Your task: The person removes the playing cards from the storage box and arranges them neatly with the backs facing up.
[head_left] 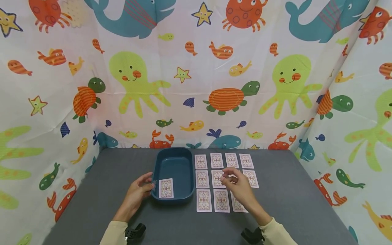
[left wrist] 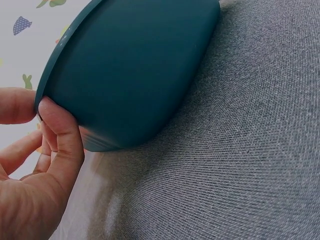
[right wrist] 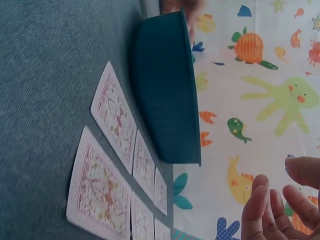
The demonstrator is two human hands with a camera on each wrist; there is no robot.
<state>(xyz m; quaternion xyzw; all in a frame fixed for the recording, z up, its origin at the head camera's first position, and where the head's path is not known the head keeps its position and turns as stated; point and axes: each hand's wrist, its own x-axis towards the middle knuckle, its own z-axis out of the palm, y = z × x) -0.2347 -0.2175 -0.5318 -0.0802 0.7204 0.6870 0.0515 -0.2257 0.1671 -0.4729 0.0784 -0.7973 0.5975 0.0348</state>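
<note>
At the left wall of a dark teal tray (head_left: 174,151), my left hand (head_left: 138,192) pinches the rim between thumb and fingers, as the left wrist view shows. One playing card (head_left: 166,189) with a patterned back lies in the tray's near left corner. To the tray's right, several face-down playing cards (head_left: 203,200) are laid out in three rows. Over the middle and right of these rows hovers my right hand (head_left: 240,189), its fingers loosely bent. Nothing shows between its thumb and fingers (right wrist: 255,205) in the right wrist view. Part of the cards beneath is hidden by this hand.
A grey cloth-covered table (head_left: 177,224) lies under everything. Fabric curtains (head_left: 190,112) printed with sea animals rise at the back and both sides. Dark straps (head_left: 134,232) sit on both wrists, below pale sleeves.
</note>
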